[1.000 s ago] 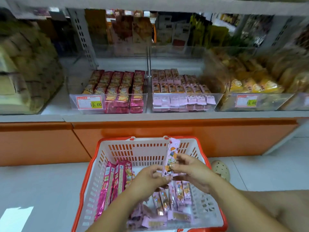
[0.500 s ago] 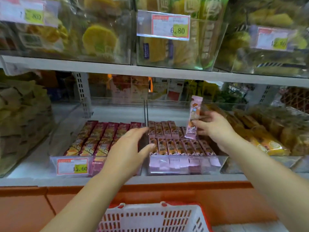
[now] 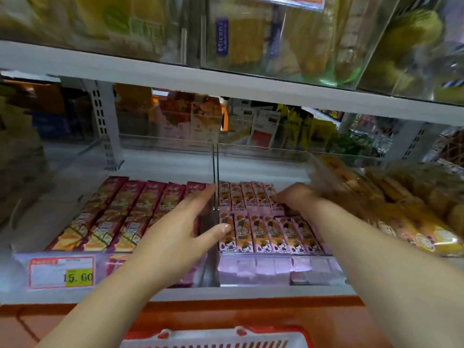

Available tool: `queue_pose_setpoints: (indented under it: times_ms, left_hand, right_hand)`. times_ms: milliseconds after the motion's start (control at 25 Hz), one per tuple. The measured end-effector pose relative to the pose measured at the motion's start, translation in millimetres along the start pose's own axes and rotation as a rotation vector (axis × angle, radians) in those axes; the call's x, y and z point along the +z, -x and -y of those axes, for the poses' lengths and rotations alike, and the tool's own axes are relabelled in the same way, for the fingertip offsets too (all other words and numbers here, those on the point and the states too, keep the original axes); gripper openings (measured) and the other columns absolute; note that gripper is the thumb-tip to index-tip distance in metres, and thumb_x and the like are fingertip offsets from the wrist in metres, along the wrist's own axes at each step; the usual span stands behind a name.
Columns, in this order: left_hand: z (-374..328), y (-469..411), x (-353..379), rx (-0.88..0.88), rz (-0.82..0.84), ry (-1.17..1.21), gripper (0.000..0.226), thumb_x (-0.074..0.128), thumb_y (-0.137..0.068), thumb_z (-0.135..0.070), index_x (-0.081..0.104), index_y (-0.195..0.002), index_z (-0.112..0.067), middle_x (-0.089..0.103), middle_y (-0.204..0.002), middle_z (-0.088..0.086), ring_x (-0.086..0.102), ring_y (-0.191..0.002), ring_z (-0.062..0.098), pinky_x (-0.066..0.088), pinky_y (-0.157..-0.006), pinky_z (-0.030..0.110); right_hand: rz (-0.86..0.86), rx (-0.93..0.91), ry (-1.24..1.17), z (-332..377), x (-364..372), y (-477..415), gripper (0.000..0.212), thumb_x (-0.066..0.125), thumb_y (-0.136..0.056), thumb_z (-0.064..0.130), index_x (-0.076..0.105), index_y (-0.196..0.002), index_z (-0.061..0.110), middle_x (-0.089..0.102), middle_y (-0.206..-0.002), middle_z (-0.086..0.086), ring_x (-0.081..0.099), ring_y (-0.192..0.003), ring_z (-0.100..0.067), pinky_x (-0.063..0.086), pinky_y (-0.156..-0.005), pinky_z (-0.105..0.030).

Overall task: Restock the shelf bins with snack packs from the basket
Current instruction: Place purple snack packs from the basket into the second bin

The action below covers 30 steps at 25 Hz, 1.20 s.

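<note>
Pink snack packs (image 3: 266, 233) in clear bin (image 3: 276, 271), left hand (image 3: 180, 229) fingers spread, right hand (image 3: 296, 197) grip unclear

Soft, even light is falling. Motion blur is smearing everything right of the right hand (image 3: 294, 197); edges are bowing.

Single wide-angle camera on my head, facing forward and a little down, close to the shelf (image 3: 251, 294), forearms (image 3: 120, 287) at the bottom corners, basket (image 3: 271, 330) at the bottom edge.
</note>
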<state>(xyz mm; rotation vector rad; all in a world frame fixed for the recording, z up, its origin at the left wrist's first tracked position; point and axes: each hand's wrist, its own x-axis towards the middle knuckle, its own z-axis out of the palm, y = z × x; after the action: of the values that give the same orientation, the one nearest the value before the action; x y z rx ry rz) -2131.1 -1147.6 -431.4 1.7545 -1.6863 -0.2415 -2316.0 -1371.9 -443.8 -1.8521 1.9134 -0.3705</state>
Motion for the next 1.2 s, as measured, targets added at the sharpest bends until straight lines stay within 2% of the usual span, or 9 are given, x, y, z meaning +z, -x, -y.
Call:
queue_pose_setpoints:
  times_ms: [200,320,400,480,680,760,840,1000,1200]
  left_hand:
    - [-3.7,3.5,1.0,-0.027,-0.020,0.016,0.075,0.056,-0.086,-0.056,0.016,-0.148,-0.045,0.030,-0.151,-0.020,0.035,-0.135,0.003,0.034,-0.105,0.025]
    - [-5.7,22.8,1.0,0.096,-0.222,-0.039,0.059,0.058,-0.089,-0.044,0.040,-0.143,-0.028,0.049,-0.140,-0.004,0.045,-0.127,0.013,0.039,-0.104,0.031]
    - [-4.6,44.9,5.8,0.241,-0.367,-0.099,0.043,0.054,-0.089,-0.032,0.056,-0.128,-0.015,0.060,-0.117,0.004,0.054,-0.109,0.020,0.043,-0.093,0.031]
    - [-1.7,76.0,23.1,0.324,-0.292,-0.127,0.037,0.050,-0.087,-0.027,0.059,-0.121,-0.013,0.060,-0.107,0.002,0.054,-0.097,0.019,0.043,-0.082,0.029]
    - [37.2,170.5,101.8,0.014,0.344,-0.177,0.042,0.044,-0.097,-0.035,0.040,-0.139,-0.032,0.043,-0.138,-0.012,0.050,-0.119,0.010,0.044,-0.088,0.028]
    - [56.2,201.0,126.3,-0.147,0.500,-0.150,0.045,0.044,-0.098,-0.035,0.034,-0.142,-0.035,0.035,-0.146,-0.013,0.049,-0.122,0.010,0.044,-0.094,0.031]
    - [71.3,222.8,143.2,-0.273,0.559,-0.081,0.045,0.045,-0.098,-0.034,0.033,-0.142,-0.036,0.034,-0.148,-0.012,0.054,-0.115,0.011,0.046,-0.093,0.032]
    - [90.9,244.9,155.3,-0.428,0.607,-0.012,0.047,0.046,-0.098,-0.033,0.035,-0.144,-0.034,0.037,-0.148,-0.005,0.059,-0.104,0.011,0.045,-0.090,0.027]
    - [98.5,242.1,152.3,-0.538,0.537,0.098,0.046,0.050,-0.097,-0.029,0.039,-0.142,-0.027,0.051,-0.136,0.010,0.061,-0.101,0.023,0.047,-0.082,0.030]
  right_hand:
    - [-0.140,-0.131,-0.093,2.3,-14.9,28.4,0.044,0.047,-0.099,0.027,0.042,-0.140,0.013,0.054,-0.133,-0.012,0.057,-0.115,-0.026,0.048,-0.089,-0.029]
    - [-0.377,-0.391,-0.476,-6.1,-27.9,100.1,0.029,0.047,-0.099,0.022,0.051,-0.127,0.020,0.059,-0.091,0.003,0.056,-0.069,-0.005,0.042,-0.055,-0.017]
    - [-0.399,-0.633,-0.535,-28.1,-17.0,160.9,0.016,0.049,-0.097,0.016,0.053,-0.110,0.023,0.054,-0.083,0.009,0.052,-0.065,-0.003,0.040,-0.057,-0.015]
    - [-0.230,-0.778,-0.398,-63.0,9.5,206.3,0.014,0.053,-0.093,0.012,0.049,-0.098,0.024,0.053,-0.081,0.007,0.052,-0.069,-0.008,0.041,-0.063,-0.018]
    - [0.629,-0.487,0.427,-151.0,103.1,224.8,0.030,0.050,-0.095,0.019,0.049,-0.125,0.017,0.052,-0.122,-0.007,0.054,-0.099,-0.021,0.040,-0.077,-0.025]
    - [0.791,-0.263,0.502,-171.1,140.1,216.8,0.047,0.048,-0.097,0.020,0.036,-0.142,0.013,0.049,-0.126,-0.017,0.052,-0.088,-0.023,0.042,-0.069,-0.027]
    - [0.738,-0.076,0.469,-189.6,179.3,213.2,0.054,0.043,-0.099,0.020,0.025,-0.149,0.015,0.052,-0.119,-0.021,0.054,-0.089,-0.022,0.046,-0.072,-0.028]
    - [0.454,0.054,0.384,-223.8,243.2,243.0,0.057,0.039,-0.097,0.012,0.022,-0.150,0.022,0.037,-0.142,-0.018,0.046,-0.123,-0.034,0.042,-0.098,-0.038]
    - [0.247,0.225,-0.249,-221.2,243.8,270.9,0.035,0.049,-0.091,0.003,0.058,-0.123,0.013,0.066,-0.103,-0.012,0.061,-0.079,-0.025,0.050,-0.069,-0.031]
